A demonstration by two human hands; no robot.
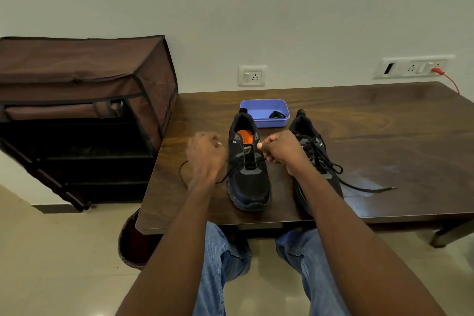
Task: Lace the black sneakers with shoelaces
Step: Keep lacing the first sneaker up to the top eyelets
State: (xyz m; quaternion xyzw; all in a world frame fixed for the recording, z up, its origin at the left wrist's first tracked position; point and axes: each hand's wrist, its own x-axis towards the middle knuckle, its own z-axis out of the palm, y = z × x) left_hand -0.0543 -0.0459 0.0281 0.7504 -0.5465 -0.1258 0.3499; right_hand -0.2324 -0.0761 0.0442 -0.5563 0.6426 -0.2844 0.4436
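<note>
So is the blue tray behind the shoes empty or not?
Not empty. The blue tray holds a small dark bundle in its right corner; it looks like a coiled lace, but is too small to be sure.

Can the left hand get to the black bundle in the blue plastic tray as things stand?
Probably not at once: the left hand grips the black shoelace, and the half-laced black sneaker stands between it and the blue plastic tray holding the black bundle.

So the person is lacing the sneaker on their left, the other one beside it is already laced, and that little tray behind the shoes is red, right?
Not quite: the tray is blue, not red, as the head view shows. The rest holds: both hands work the shoelace on the left sneaker, and the right sneaker beside it is already laced.
</note>
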